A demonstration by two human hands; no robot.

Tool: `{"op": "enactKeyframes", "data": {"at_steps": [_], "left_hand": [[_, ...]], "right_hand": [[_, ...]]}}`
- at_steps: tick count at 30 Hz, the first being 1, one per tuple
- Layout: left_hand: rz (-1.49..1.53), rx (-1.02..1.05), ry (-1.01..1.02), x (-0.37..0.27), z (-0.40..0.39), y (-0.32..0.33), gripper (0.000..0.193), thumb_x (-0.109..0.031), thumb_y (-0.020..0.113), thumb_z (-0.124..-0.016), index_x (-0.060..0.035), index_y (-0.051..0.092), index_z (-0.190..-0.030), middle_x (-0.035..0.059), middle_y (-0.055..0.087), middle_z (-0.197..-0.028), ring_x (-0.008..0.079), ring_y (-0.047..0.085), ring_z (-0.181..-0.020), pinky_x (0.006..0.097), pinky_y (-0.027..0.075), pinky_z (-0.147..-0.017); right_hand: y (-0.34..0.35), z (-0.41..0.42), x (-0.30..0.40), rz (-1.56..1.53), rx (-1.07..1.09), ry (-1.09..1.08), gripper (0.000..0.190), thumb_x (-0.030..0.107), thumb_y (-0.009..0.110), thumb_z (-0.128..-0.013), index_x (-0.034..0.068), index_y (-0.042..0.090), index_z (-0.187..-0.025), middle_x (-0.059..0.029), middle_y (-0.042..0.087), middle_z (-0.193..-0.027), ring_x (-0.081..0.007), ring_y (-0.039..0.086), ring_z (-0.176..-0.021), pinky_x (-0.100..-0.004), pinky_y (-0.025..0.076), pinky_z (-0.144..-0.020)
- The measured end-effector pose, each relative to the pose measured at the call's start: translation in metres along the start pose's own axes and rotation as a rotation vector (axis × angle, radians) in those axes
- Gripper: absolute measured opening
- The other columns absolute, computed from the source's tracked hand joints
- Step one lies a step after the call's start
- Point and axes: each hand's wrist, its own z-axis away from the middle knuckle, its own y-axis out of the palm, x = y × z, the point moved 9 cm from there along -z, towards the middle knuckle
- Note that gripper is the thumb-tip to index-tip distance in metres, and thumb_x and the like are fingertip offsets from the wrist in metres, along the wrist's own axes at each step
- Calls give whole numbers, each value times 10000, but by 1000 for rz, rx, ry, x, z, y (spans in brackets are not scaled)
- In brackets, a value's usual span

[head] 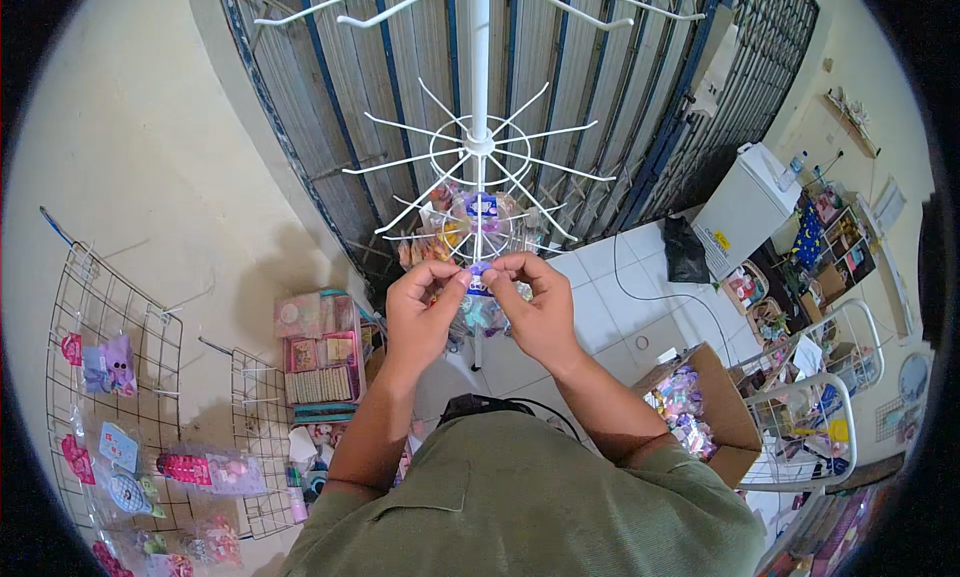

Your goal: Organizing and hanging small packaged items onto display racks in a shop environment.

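Note:
Both hands meet in front of a white wire display rack (480,138) with hooked arms in tiers. My left hand (426,307) pinches one side of the purple header card (478,277) of a small clear packet; my right hand (536,303) pinches its other side. The card lies by the tip of a rack arm; whether the arm passes through it, I cannot tell. Pale, colourful contents show below the card. Further down the rack, packaged items (439,236) hang on the lower arms, partly hidden by the wires.
A folding metal gate (420,59) stands behind the rack. Wire grids with packets (112,284) lean at the left wall, near a pink box of goods (322,352). At the right are an open carton (727,434) of packets, a white wire basket (851,397) and a small white fridge (742,209).

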Motion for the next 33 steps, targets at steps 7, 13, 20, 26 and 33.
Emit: {"op": "enactKeyframes", "data": {"at_steps": [7,13,20,26,33], "left_hand": [[27,33,75,-4,0,-1,30,-11,670,-944,-2,644,-954,-37,603,-876,22,518,-775,197,417,-694],[39,35,134,-10,0,1,53,-1,656,-939,-7,640,-989,-20,602,-907,44,536,-816,216,438,-735],[25,58,175,-7,-5,-1,114,7,649,-935,-8,654,-1048,14,637,-967,88,589,-879,250,474,-800],[72,15,172,-15,-7,0,132,22,655,-917,9,659,-1049,34,643,-979,96,592,-900,250,473,-812],[-19,61,234,-14,-11,0,145,25,661,-907,15,671,-1052,59,665,-978,114,605,-895,257,479,-823]], "right_hand": [[5,-1,-2,12,30,-36,72,37,681,-936,-19,688,-981,-16,677,-888,-69,577,-831,-244,478,-747],[6,-2,11,55,-32,-137,104,53,729,-874,-7,701,-954,-58,652,-789,-122,589,-736,-277,472,-688],[8,-5,25,182,-21,-226,105,42,724,-860,3,698,-954,-60,627,-763,-142,578,-703,-291,458,-653],[8,-6,17,175,-27,-153,133,47,721,-857,16,695,-984,-58,625,-766,-136,578,-703,-291,461,-645],[7,-6,19,145,-58,-154,132,58,712,-864,21,694,-989,-57,627,-769,-135,582,-704,-290,464,-647]]}}
